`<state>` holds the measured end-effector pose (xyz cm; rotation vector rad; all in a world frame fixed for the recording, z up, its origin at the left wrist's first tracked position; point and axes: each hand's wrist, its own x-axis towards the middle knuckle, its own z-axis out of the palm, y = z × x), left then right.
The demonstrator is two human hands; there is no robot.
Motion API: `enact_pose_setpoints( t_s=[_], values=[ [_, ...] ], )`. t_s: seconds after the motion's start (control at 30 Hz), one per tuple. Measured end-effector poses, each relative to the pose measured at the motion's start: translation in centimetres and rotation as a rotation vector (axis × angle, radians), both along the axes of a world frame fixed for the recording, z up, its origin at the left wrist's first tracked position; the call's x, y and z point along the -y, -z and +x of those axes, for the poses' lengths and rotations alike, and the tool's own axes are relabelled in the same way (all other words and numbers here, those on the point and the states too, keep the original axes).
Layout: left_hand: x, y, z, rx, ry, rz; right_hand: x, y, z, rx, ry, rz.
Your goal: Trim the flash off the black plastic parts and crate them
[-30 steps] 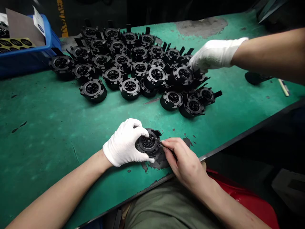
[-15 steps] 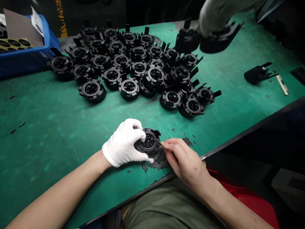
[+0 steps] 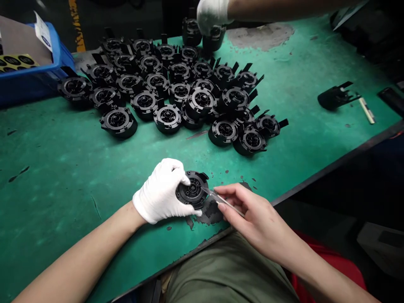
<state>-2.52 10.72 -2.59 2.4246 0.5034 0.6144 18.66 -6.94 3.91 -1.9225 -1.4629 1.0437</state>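
Observation:
My left hand (image 3: 166, 191), in a white glove, grips a round black plastic housing (image 3: 193, 190) from its left side, close to the front edge of the green table (image 3: 63, 176). Thumb and fingers lie around its rim, and the ringed face points up. Bare and closed, my right hand (image 3: 244, 210) holds a slim craft knife (image 3: 225, 202) with a silvery handle. The thin tip of the knife reaches the right part of the housing's face; whether it touches cannot be made out.
Several similar black housings (image 3: 167, 118) stand crowded at the back. Another person's gloved hand (image 3: 212, 14) holds two more behind them. A blue bin (image 3: 28, 84) with stickers is at the left. One housing (image 3: 333, 97) lies beside a pale marker-like stick (image 3: 366, 110) at the right.
My right hand has opened its grip slightly and turned, so more of the knife shows. The other person's hand has swung left with two housings to the back of the group.

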Motion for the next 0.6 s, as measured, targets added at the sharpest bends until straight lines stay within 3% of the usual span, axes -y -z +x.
enact_pose_setpoints(
  t_s=[0.07, 0.23, 0.6],
  values=[
    [0.0, 0.2, 0.0, 0.044, 0.010, 0.001, 0.0, -0.4, -0.2, -0.058, 0.028, -0.089],
    [-0.1, 0.3, 0.2, 0.103, 0.078, -0.128, -0.5, -0.5, -0.7, -0.026, -0.017, -0.085],
    [0.2, -0.6, 0.7, 0.050, 0.062, -0.065, -2.3, -2.6, -0.6, -0.177, -0.037, -0.260]
  ],
)
